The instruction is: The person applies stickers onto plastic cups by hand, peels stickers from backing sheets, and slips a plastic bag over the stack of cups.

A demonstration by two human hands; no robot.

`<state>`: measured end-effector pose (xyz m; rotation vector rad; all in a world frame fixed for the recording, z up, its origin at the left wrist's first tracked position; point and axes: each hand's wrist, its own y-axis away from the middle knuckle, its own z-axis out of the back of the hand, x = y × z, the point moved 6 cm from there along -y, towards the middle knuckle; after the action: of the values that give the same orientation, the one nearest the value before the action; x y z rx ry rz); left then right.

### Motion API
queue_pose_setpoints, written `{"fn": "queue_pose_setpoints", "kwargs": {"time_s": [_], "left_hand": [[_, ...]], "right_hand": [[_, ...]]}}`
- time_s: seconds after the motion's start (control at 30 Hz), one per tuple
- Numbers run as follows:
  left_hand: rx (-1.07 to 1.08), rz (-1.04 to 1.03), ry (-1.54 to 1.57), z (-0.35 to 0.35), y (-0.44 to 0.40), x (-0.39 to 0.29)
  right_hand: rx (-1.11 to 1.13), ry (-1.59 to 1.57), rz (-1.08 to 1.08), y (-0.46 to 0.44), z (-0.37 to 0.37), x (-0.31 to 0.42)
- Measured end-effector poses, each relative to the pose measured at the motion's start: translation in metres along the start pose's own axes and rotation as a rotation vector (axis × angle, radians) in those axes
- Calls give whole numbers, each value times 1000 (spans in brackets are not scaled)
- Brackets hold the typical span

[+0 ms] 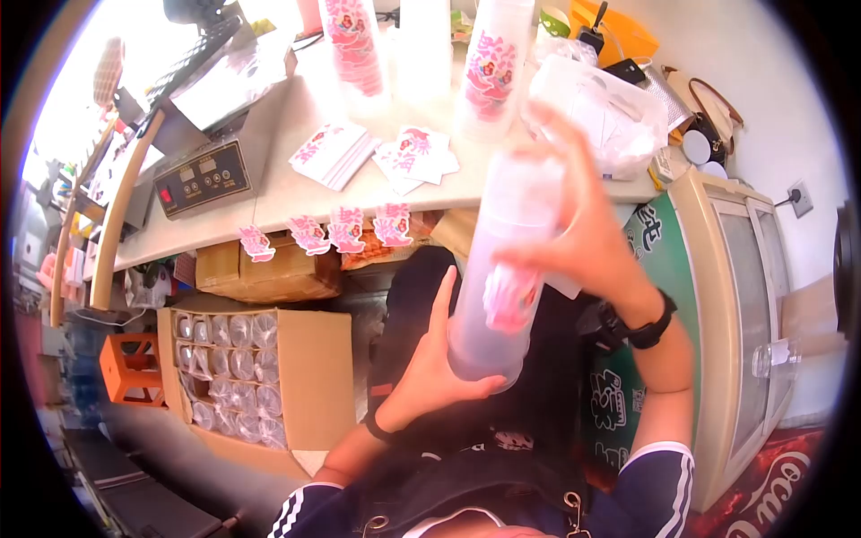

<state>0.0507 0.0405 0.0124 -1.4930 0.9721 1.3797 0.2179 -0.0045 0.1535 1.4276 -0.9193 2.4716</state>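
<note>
A tall stack of translucent plastic cups [491, 336] is tilted in front of me over my lap. My left hand [432, 372] holds its lower end, with the thumb and fingers on either side. My right hand [587, 224] curls around the upper part, its fingertips blurred. A pink-and-white sticker [511, 296] shows on the stack just below my right thumb. Several similar stickers [347, 229] hang along the table's front edge. On the tabletop lie a pile of sticker cards [334, 154] and some loose cards [417, 160].
Stickered cup stacks [491, 67] and a plain stack [424, 45] stand on the table [287, 188]. A machine with a control panel [203, 179] is left; a white plastic bag [601, 108] is right. Below are a carton of wrapped cups [314, 377], an orange stool [130, 372] and a glass-door cabinet [749, 242].
</note>
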Motion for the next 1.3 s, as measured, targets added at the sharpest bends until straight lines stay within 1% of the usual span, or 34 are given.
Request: {"fn": "queue_pose_setpoints", "kwargs": {"time_s": [0.03, 0.07, 0.1, 0.17, 0.2, 0.23, 0.3, 0.33, 0.4, 0.43, 0.5, 0.53, 0.57, 0.63, 0.7, 0.77, 0.87, 0.9, 0.93, 0.97, 1.0, 1.03, 1.1, 1.13, 1.17, 1.2, 1.23, 1.27, 1.3], "left_hand": [[-22, 16, 91, 1, 1, 6], [-46, 29, 183, 2, 1, 11], [-43, 28, 185, 4, 0, 16], [-61, -78, 100, 13, -1, 16], [-55, -41, 127, 14, 1, 20], [-52, -45, 130, 15, 3, 20], [-51, -19, 145, 17, 7, 21], [-51, -22, 148, 19, 9, 23], [-116, -51, 152, 29, 14, 27], [-123, -52, 156, 33, 16, 28], [-247, -56, 226, 49, 24, 31], [-276, -46, 249, 57, 28, 37], [-324, -48, 261, 65, 33, 36], [-413, -49, 251, 82, 41, 41], [-461, -44, 226, 92, 44, 37], [-514, -38, 239, 98, 44, 33], [-500, -47, 214, 93, 43, 26], [-496, -66, 201, 92, 46, 22], [-450, -68, 166, 92, 47, 26], [-458, -69, 160, 92, 48, 24], [-475, -54, 188, 91, 47, 23], [-491, -38, 218, 92, 47, 23], [-513, -22, 205, 96, 45, 26], [-525, -7, 194, 97, 45, 28], [-533, 0, 197, 96, 43, 28], [-535, -2, 212, 94, 39, 26], [-535, -5, 227, 91, 36, 25], [-535, -20, 226, 89, 33, 25], [-533, -25, 224, 86, 31, 27]], "right_hand": [[-120, -48, 21, -12, 15, 4], [-158, -128, 37, -30, 34, 23], [-280, -33, 162, -49, 56, 35], [-433, 42, 393, -91, 85, 73], [-489, 65, 506, -113, 97, 89], [-517, 94, 611, -137, 104, 97], [-356, 400, 783, -173, 106, 103], [-354, 403, 785, -177, 105, 97], [-301, 584, 338, -195, 86, 57], [-293, 583, 341, -191, 80, 42], [-259, 817, 390, -176, 64, 3], [-317, 990, 619, -160, 52, -2], [-407, 1305, 743, -134, 33, 7], [-381, 1160, 685, -108, 8, -11], [-213, 1055, 568, -75, -38, -35], [-48, 1027, 499, -47, -84, -47], [-31, 1001, 503, -29, -124, -61], [-31, 982, 512, -26, -129, -63], [-23, 1041, 544, -22, -132, -66], [-16, 1101, 577, -18, -135, -68], [-85, 987, 620, -14, -133, -64], [-84, 980, 621, -9, -132, -55], [-206, 902, 709, 9, -118, -21], [-182, 896, 663, 12, -110, -9], [-173, 890, 662, 10, -108, -4], [-184, 863, 592, 4, -103, -3], [-199, 838, 523, -2, -98, -5], [-161, 854, 480, -8, -101, -13], [-165, 855, 484, -12, -108, -24]]}}
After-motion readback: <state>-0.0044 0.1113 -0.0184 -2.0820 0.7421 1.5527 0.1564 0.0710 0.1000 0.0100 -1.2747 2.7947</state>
